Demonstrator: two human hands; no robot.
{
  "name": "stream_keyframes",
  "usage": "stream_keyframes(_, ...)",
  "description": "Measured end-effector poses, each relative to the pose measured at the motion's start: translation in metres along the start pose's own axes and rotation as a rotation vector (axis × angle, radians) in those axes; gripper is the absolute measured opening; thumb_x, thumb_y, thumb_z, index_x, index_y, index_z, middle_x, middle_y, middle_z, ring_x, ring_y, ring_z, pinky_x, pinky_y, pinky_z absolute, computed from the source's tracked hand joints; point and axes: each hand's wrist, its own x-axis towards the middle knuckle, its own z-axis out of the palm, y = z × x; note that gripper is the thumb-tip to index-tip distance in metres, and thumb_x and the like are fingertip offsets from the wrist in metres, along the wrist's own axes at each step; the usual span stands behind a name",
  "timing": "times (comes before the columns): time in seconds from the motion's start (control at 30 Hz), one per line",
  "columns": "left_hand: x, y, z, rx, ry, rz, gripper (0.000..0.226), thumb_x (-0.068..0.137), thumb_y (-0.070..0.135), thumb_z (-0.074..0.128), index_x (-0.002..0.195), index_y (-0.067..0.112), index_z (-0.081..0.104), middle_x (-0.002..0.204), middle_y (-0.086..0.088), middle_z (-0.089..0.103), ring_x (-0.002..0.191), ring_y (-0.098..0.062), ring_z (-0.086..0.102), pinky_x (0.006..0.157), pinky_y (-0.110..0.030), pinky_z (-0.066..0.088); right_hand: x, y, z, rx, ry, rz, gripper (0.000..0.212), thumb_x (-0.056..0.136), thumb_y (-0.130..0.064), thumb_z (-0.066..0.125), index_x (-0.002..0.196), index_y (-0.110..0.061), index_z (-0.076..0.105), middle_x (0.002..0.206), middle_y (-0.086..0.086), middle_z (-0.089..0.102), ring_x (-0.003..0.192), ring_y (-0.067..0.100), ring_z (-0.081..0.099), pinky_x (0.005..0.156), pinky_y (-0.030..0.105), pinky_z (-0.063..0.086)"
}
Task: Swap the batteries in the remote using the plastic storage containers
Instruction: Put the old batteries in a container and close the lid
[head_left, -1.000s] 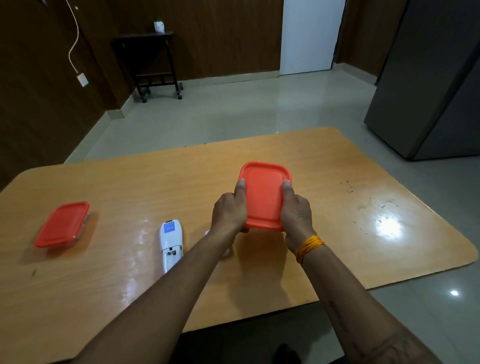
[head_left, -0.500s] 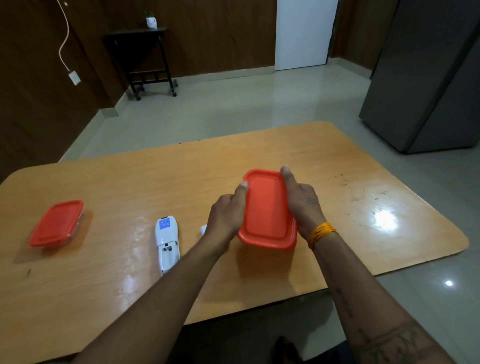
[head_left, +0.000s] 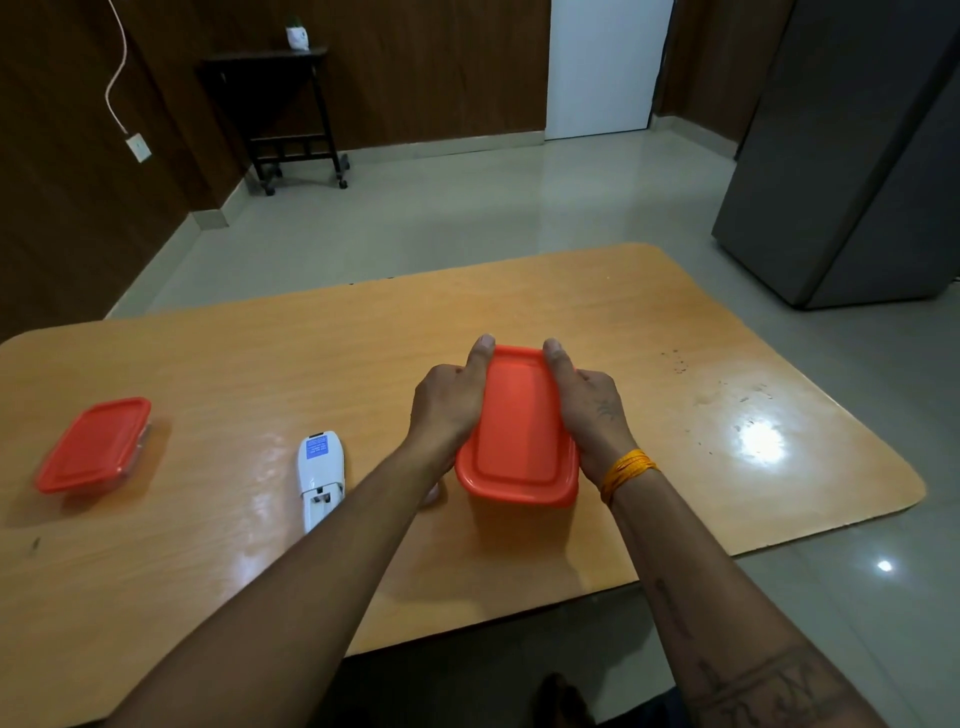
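Both hands clasp a red-lidded container (head_left: 519, 431) from either side. The left hand (head_left: 449, 405) wraps its left edge with the thumb laid along the lid's rim, and the right hand (head_left: 592, 410) does the same on the right edge, thumb pointing away from the person. An orange thread band (head_left: 626, 467) circles the right wrist. The container sits at the middle of the wooden table (head_left: 260, 571), near its front edge; whether it rests on the top or is lifted just off it cannot be told. Just left of the left forearm lies the white remote (head_left: 320, 478), face down with its battery bay uncovered at the near end. A small pale object (head_left: 434, 493) peeks out beside the left wrist, too hidden to identify. Well to the left, a second red-lidded container (head_left: 93, 444) stands closed on the table.
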Motion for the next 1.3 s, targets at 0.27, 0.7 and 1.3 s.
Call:
stream_keyframes(0.27,0.011,0.009,0.001,-0.072,0.12,-0.034,0.07,0.092,0.081,0.04,0.06,0.019,0.044,0.064,0.0,0.051,0.063,-0.025,0.05,0.061,-0.034,0.036,-0.008,0.004,-0.012,-0.055,0.072,-0.053,0.044,0.085,-0.059,0.068,0.095,-0.016,0.068,0.1,0.003,0.071,0.093,0.029,0.067,0.08,0.05,0.059)
stream_keyframes(0.7,-0.016,-0.01,0.058,-0.475,0.052,0.008,0.018,0.084,0.03,0.081,0.087,0.012,0.079,0.086,-0.009,0.08,0.089,-0.031,0.079,0.089,-0.05,0.064,0.015,-0.004,-0.055,0.198,0.244,0.043,0.012,0.082,-0.029,0.076,0.074,-0.02,0.075,0.087,0.004,0.074,0.09,0.032,0.07,0.082,0.053,0.063)
stream_keyframes(1.3,0.176,0.057,0.217,-0.344,-0.218,0.214,0.064,0.07,0.034,0.081,0.13,0.012,0.072,0.117,0.0,0.079,0.11,-0.019,0.074,0.104,-0.046,0.057,0.23,-0.014,-0.137,0.115,0.343,-0.197,0.042,0.091,-0.017,0.075,0.131,-0.009,0.068,0.122,0.01,0.072,0.115,0.026,0.068,0.101,0.045,0.058)
